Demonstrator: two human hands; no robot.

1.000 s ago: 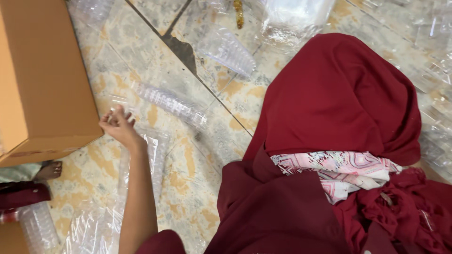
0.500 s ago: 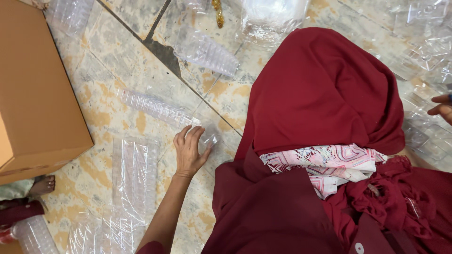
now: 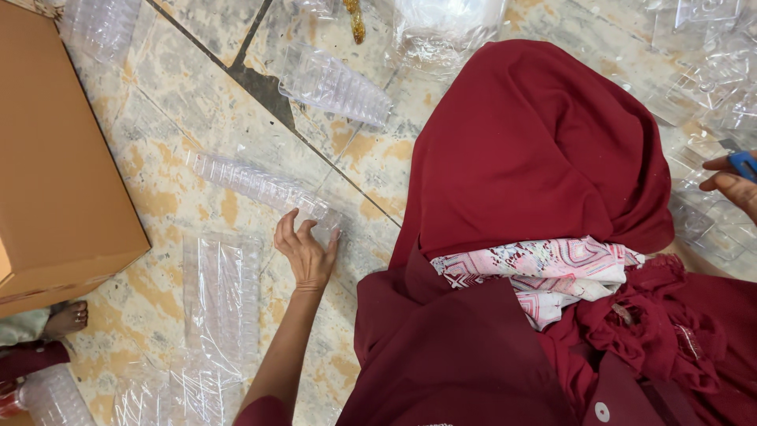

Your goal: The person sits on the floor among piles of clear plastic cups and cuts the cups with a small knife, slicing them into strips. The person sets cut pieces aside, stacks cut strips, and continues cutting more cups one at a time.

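Left hand [image 3: 306, 251] lay on the tiled floor [image 3: 181, 118], fingers spread and curled over the near end of a long stack of clear plastic cups [image 3: 264, 189] that ran far-left from it. Bare floor opened to the left of the hand as far as the cardboard box [image 3: 59, 166], whose edge closed off the left side. Near the hand lay a flat clear plastic sleeve [image 3: 222, 296]; the red garment [image 3: 536, 158] crowded the hand's right side and covered the centre of the scene. A second cup stack [image 3: 335, 85] lay farther off, well apart, beyond a dark grout line. Right hand [image 3: 733, 183] showed at the right edge, fingers pinched on a small blue object [image 3: 743, 163], among clear plastic trays [image 3: 710, 87]. A patterned pink-white cloth [image 3: 544, 272] sat under the red fabric.

Against half a second ago, the left hand was in much the same grip on the cup stack's end; the right hand had come a little further into view.

Cups were thin, ribbed and glossy; the tiles were mottled beige and grey; the box was matte brown. A bare foot [image 3: 67, 319] showed near-left.
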